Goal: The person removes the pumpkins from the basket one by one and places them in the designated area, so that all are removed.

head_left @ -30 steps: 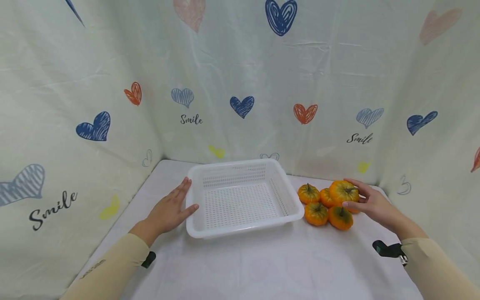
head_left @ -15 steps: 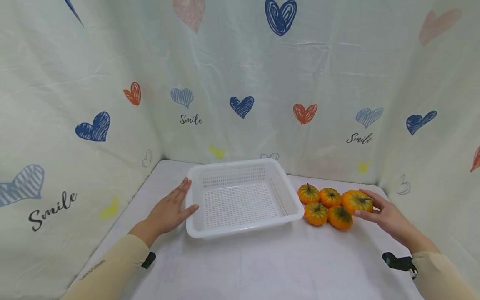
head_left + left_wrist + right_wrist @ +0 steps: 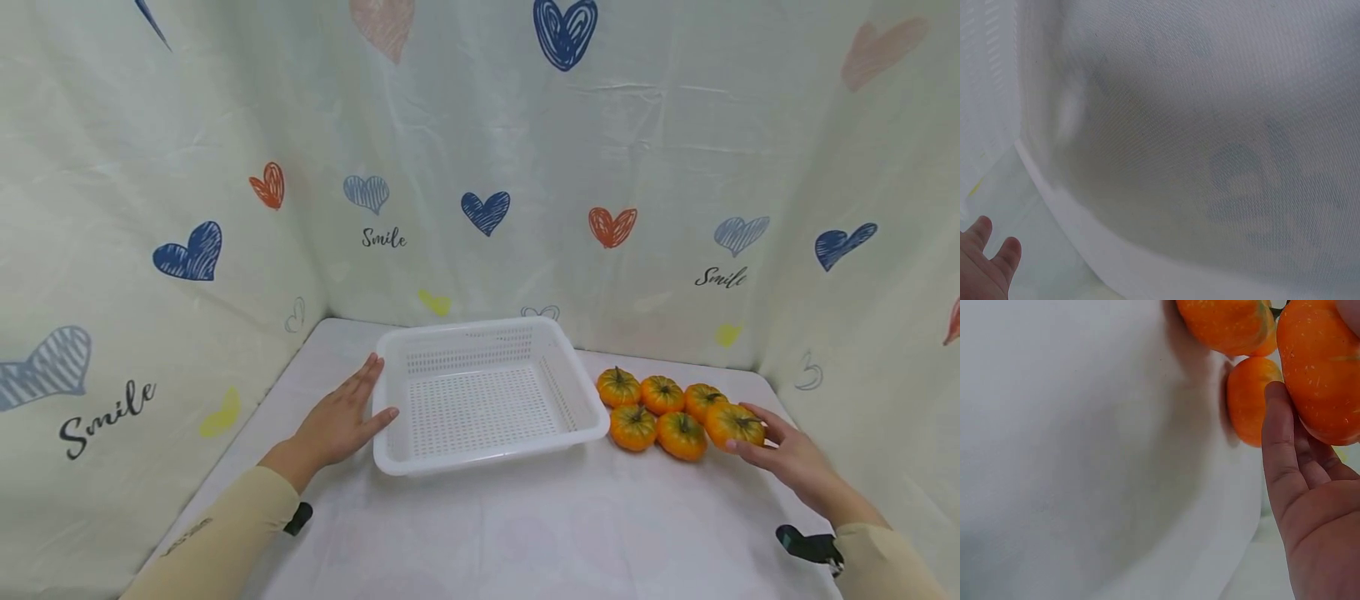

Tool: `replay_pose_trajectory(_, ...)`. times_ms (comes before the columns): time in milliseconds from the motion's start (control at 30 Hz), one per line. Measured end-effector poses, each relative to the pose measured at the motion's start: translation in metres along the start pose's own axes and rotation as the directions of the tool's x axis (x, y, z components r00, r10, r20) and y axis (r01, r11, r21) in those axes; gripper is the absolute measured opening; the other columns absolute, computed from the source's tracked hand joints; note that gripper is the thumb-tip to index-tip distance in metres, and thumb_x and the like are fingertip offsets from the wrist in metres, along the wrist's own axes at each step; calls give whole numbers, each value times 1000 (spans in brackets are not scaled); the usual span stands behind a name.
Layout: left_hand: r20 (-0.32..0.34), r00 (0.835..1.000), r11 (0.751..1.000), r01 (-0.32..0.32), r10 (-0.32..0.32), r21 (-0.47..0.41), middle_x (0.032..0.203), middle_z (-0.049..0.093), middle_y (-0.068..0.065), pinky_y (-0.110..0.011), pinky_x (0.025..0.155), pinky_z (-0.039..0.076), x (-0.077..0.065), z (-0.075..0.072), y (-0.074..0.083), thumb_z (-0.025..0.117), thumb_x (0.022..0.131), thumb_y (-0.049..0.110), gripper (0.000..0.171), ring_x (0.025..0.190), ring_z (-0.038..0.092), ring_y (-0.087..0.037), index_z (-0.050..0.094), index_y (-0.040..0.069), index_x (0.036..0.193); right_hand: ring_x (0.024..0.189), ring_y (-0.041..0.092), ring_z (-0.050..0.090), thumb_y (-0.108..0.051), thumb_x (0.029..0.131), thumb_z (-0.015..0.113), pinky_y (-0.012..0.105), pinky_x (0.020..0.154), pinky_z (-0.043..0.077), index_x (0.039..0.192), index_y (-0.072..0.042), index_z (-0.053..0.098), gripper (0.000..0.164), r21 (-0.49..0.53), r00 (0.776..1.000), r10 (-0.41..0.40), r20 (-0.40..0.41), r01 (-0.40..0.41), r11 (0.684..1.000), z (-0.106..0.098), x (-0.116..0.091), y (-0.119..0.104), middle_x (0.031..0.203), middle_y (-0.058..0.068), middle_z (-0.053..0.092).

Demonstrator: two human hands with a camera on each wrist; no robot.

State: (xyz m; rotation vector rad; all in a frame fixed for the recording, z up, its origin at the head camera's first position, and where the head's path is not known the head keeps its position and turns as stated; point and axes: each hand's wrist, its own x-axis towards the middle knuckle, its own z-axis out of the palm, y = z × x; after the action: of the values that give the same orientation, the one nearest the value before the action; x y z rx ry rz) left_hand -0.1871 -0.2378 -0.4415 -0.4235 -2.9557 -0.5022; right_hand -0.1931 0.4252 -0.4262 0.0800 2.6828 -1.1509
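Note:
In the head view my right hand [image 3: 798,462] holds a small orange pumpkin [image 3: 735,425] between thumb and fingers, at the right front of a cluster of several like it. The right wrist view shows the fingers along the side of this held pumpkin [image 3: 1322,375], with another pumpkin [image 3: 1250,400] just behind. My left hand [image 3: 333,423] rests with fingers straight on the left rim of a white plastic basket [image 3: 487,458]. Nothing lies in the basket. Two of the left fingertips [image 3: 1007,253] show at the corner of the left wrist view.
Several more pumpkins, such as the front left one [image 3: 632,427], sit close together beside the basket's right end. A white cloth covers the table [image 3: 525,525]. A curtain printed with hearts [image 3: 525,150] hangs behind and at both sides.
My right hand has carried the pumpkin from above the cluster rightward, down and nearer, to its right front. Pumpkins that it covered now show. My left hand and the basket have stayed put.

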Motion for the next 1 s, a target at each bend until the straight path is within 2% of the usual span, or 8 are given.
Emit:
replay_pose_trajectory(267,-17,1000,1000,-7,7,-1,165,11,-15,-56,114,28,-1,3,-2,44,99,60,89,148,20,-36,14,1,159,125,53,36,-48,92,68,62,96,47,158,-2,11,99,28,999,40,28,-41,999,5,3,17,146,40,23)
replay_pose_trajectory(533,-42,999,1000,-28,27,-14,164,15,-17,-56,113,29,-1,1,2,48,99,56,88,147,23,-37,17,-1,158,123,51,38,-49,89,72,41,89,56,157,1,12,103,49,996,85,25,-87,995,7,4,33,143,40,26)
replay_pose_trajectory(800,10,1000,1000,11,-11,11,165,11,-15,-55,115,27,-1,0,2,46,100,57,88,149,19,-35,13,1,159,116,48,47,-57,86,71,53,92,52,156,1,13,108,-4,992,126,21,-125,992,11,6,40,140,43,29)
replay_pose_trajectory(1000,9,1000,1000,9,-9,15,165,11,-15,-54,115,26,0,0,2,46,100,57,88,149,19,-35,13,1,159,115,49,46,-60,84,72,54,92,52,157,1,12,113,-13,990,137,21,-137,990,12,9,41,140,43,27)
